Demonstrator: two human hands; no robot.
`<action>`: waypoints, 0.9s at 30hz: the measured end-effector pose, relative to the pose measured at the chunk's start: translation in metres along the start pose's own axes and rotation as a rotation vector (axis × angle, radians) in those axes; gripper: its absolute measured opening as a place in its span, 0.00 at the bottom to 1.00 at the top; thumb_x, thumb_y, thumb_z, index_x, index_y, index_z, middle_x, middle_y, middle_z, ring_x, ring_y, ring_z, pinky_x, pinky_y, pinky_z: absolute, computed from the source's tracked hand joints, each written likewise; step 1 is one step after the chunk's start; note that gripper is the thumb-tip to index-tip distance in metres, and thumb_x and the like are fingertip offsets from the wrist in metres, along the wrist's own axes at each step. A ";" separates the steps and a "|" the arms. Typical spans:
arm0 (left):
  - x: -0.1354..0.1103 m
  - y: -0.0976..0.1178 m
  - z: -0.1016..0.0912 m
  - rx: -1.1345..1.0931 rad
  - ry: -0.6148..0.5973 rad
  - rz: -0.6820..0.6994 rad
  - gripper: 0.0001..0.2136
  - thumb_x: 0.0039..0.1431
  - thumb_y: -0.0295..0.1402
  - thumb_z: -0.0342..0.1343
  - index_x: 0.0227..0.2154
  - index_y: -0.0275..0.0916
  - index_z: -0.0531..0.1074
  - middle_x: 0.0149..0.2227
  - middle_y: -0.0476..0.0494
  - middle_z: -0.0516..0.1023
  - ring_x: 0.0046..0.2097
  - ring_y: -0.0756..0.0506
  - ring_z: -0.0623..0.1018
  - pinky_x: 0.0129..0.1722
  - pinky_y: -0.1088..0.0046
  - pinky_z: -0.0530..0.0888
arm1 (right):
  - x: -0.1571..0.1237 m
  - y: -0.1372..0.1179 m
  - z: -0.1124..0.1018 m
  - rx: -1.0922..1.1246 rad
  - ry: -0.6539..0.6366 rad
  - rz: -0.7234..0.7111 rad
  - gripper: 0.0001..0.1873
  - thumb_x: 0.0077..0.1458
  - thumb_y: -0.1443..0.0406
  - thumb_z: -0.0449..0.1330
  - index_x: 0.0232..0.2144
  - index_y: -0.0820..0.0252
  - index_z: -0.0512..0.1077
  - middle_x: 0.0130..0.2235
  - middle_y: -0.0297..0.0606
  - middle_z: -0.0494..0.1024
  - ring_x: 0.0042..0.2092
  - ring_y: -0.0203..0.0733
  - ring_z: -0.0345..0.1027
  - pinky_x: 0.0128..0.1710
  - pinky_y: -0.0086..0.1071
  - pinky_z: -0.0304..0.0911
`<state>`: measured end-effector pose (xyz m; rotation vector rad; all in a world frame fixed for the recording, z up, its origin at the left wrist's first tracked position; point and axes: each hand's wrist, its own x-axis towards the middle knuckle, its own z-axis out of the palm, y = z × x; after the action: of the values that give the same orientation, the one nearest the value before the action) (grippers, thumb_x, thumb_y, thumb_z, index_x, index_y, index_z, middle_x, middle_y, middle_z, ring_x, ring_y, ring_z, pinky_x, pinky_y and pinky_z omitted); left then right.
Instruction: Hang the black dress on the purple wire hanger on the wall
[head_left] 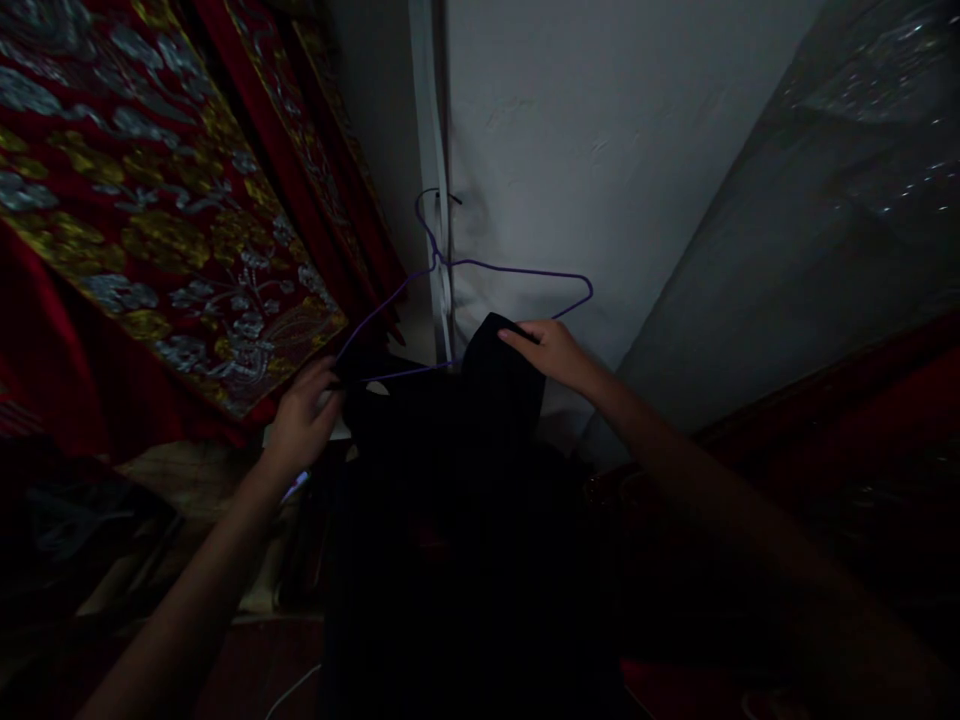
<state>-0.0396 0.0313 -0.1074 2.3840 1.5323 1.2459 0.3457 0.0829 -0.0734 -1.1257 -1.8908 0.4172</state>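
A thin purple wire hanger (517, 268) hangs by its hook on a white vertical strip against the wall. A dark garment (457, 470) droops below it in deep shadow. My right hand (551, 350) pinches the top edge of the dark garment, just under the hanger's right arm. My left hand (304, 420) has its fingers curled at the hanger's left end, where the garment's other edge lies; whether it grips the wire, the cloth or both is too dark to make out.
Red fabric with gold and silver embroidery (150, 200) hangs at the left. A white wall (600, 150) is straight ahead, with a shiny plastic-covered surface (825, 200) at the right. Dark clutter lies low on the left, and a white cable (292, 690) trails on the floor.
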 end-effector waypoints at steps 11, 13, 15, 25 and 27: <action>0.082 0.063 -0.006 -0.029 0.159 0.134 0.14 0.61 0.29 0.49 0.48 0.38 0.73 0.46 0.41 0.80 0.49 0.41 0.78 0.54 0.64 0.72 | -0.031 -0.020 0.020 0.074 0.056 -0.002 0.23 0.62 0.50 0.54 0.21 0.58 0.67 0.21 0.31 0.66 0.25 0.37 0.59 0.26 0.31 0.54; 0.086 0.055 -0.008 -0.037 0.121 0.126 0.16 0.62 0.29 0.48 0.50 0.38 0.73 0.46 0.42 0.80 0.49 0.42 0.78 0.53 0.65 0.72 | -0.031 -0.018 0.012 0.035 0.211 -0.059 0.18 0.62 0.52 0.55 0.30 0.58 0.74 0.27 0.35 0.74 0.30 0.41 0.66 0.31 0.33 0.60; 0.087 0.049 -0.010 -0.021 0.092 0.117 0.17 0.62 0.29 0.46 0.50 0.38 0.74 0.46 0.43 0.81 0.48 0.42 0.79 0.52 0.65 0.72 | -0.023 -0.008 -0.002 0.019 0.435 -0.077 0.18 0.60 0.54 0.58 0.45 0.59 0.76 0.34 0.39 0.78 0.34 0.43 0.70 0.34 0.35 0.64; 0.099 0.035 -0.031 0.062 0.246 0.153 0.12 0.64 0.34 0.50 0.46 0.40 0.75 0.51 0.39 0.75 0.54 0.39 0.74 0.58 0.60 0.69 | 0.000 0.028 -0.061 0.223 0.111 0.180 0.25 0.50 0.45 0.66 0.23 0.62 0.76 0.22 0.39 0.74 0.24 0.41 0.67 0.24 0.33 0.60; 0.100 0.025 -0.031 0.042 0.302 0.089 0.12 0.64 0.36 0.53 0.47 0.40 0.73 0.51 0.38 0.74 0.53 0.39 0.74 0.55 0.61 0.71 | 0.003 0.018 -0.058 0.387 0.074 0.189 0.29 0.54 0.41 0.60 0.25 0.61 0.76 0.24 0.40 0.75 0.27 0.43 0.71 0.26 0.35 0.65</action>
<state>-0.0223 0.0851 -0.0161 2.4013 1.5505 1.6752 0.4016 0.0866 -0.0509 -1.0421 -1.5582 0.7988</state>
